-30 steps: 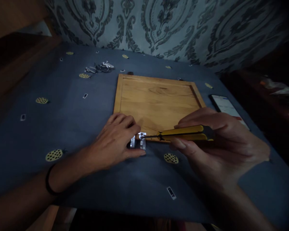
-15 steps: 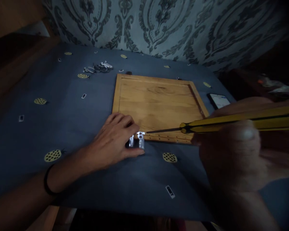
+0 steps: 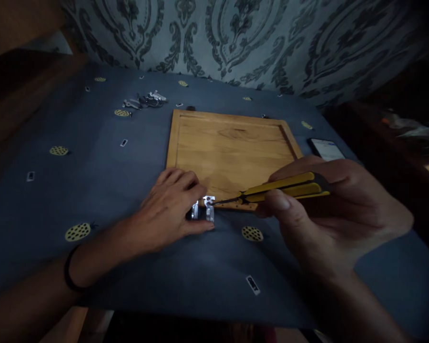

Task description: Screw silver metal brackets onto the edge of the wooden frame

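A wooden cabinet door with a raised frame lies flat on the table, a row of small holes along its near edge. At that edge, toward the left corner, sits a shiny metal hinge. My left hand is closed around the hinge, thumb on the near side and fingers resting on the door. In my right hand is a yellow and black screwdriver, gripped by its handle and pointing left. Its tip reaches the hinge by a screw hole; whether it sits in a screw is too small to tell.
Several metal hinge pieces lie in a small heap at the back left. A phone with a lit screen lies right of the door. A dark blue patterned tablecloth covers the table, which meets a patterned wall behind.
My right hand has brought the screwdriver left and slightly down, so its tip is now at the hinge. My left hand and the door have stayed in place.
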`<state>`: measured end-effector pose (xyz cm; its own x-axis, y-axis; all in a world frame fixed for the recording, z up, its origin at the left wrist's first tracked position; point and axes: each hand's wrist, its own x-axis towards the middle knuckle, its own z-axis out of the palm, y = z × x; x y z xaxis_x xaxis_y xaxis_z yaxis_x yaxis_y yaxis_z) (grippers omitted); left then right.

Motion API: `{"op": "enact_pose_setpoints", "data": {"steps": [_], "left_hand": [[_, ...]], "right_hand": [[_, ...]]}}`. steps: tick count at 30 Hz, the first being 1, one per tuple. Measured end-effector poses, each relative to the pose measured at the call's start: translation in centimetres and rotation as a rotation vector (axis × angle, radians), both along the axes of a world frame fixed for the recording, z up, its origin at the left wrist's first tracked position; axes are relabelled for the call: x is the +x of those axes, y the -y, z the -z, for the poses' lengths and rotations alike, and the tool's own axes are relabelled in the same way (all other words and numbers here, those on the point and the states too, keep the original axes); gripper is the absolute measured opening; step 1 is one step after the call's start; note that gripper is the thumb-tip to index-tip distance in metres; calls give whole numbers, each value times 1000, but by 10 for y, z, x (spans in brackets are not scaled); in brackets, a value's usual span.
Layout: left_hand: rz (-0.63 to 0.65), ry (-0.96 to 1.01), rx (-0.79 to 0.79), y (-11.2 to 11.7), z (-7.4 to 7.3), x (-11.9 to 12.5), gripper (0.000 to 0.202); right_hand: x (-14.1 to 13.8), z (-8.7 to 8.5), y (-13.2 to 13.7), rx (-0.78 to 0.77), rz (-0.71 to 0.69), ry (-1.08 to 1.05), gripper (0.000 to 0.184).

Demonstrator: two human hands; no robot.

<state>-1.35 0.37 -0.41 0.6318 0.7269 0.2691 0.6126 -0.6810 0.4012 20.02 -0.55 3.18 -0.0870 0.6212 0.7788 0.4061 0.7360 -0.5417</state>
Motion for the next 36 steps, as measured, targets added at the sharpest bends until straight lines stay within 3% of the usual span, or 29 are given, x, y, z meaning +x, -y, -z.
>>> {"op": "enact_pose_setpoints", "data": {"steps": [11, 23, 36], "left_hand": [[-14, -9, -6, 1, 0, 0, 39], [-16, -16, -13, 1, -2, 1, 40], [-19, -7, -24, 1, -1, 1, 40]], "right_hand": [[1, 2, 2, -69, -18, -17, 23], [2, -1, 0, -45, -94, 30, 25], [2, 0, 0, -63, -88, 8, 23]]}}
